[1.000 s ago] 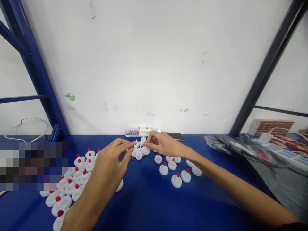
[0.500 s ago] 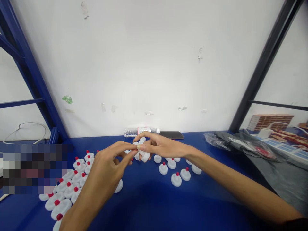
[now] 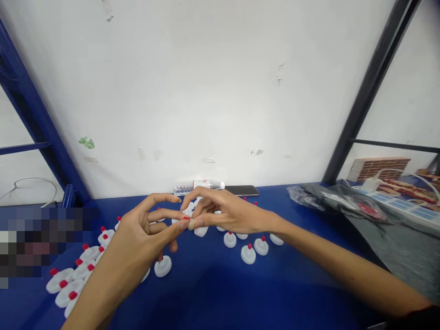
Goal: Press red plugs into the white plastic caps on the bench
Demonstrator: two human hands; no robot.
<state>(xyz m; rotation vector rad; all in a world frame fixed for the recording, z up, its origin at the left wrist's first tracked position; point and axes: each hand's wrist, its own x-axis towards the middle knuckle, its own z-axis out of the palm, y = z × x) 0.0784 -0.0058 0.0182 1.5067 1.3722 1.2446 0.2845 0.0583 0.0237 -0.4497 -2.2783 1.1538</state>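
My left hand pinches a small red tip between thumb and forefinger; its other fingers are loosely bent. Just beside it, my right hand is closed with thumb and forefinger meeting at that tip. A white round cap shows below the right fingers, mostly covered by them. The two hands' fingertips touch above the table. Under my left hand stands a white cap with a red tip. Similar caps partly show behind the fingers.
Rows of red-tipped white caps stand at the left, more at the right on the blue table. By the wall lie a clear bottle and a phone. Grey plastic bags and a power strip are at the right.
My left fingers have spread and now hold a red tip against the right fingertips. The white cap in the right hand is more hidden. The view has shifted slightly.
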